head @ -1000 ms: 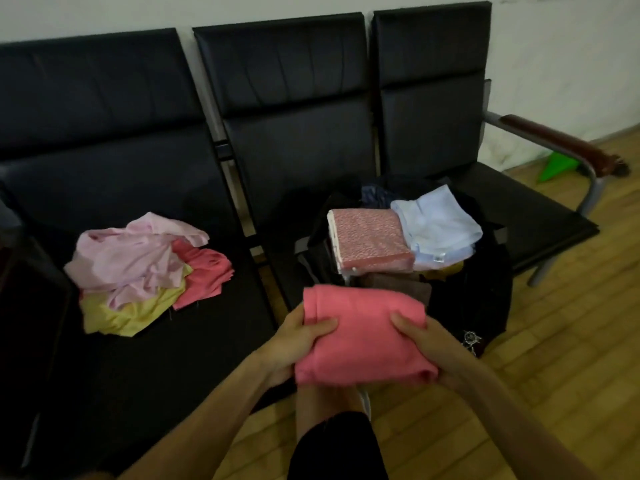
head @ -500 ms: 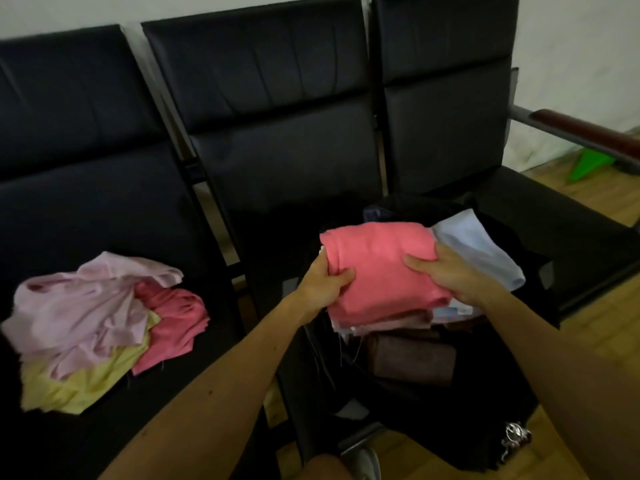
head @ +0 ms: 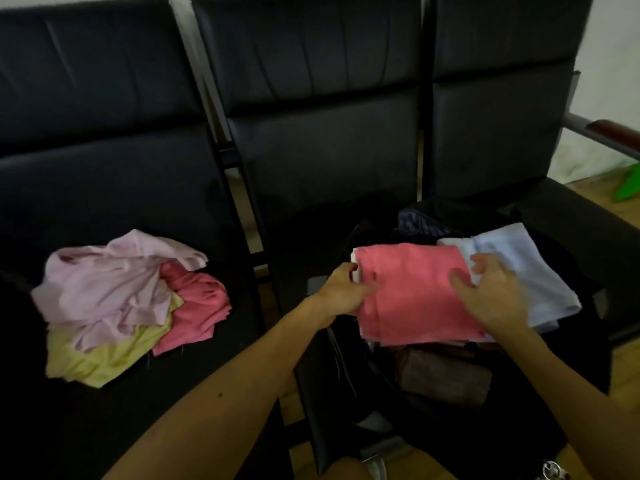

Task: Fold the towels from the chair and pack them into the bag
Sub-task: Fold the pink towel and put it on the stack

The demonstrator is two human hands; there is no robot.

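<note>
A folded coral towel (head: 412, 292) lies on top of the stack in the open black bag (head: 450, 431) on the middle seat. My left hand (head: 341, 289) grips its left edge with curled fingers. My right hand (head: 493, 296) rests on the towel's right side with fingers spread. A folded pale blue towel (head: 533, 271) sits beside it on the right, and a brown folded cloth (head: 446, 375) shows lower in the bag. On the left seat lies a loose pile: a pale pink towel (head: 110, 289), a yellow one (head: 100, 362) and a coral one (head: 197, 306).
Three black padded chairs (head: 311, 150) stand joined in a row against a white wall. A metal armrest with a brown pad (head: 609, 131) juts out at the right. A green object (head: 627, 185) lies on the wooden floor beyond it. A metal charm (head: 550, 471) hangs from the bag's front.
Both hands carried the folded coral towel up from my lap and set it on the stack in the bag. My right hand has loosened from a grip to spread fingers.
</note>
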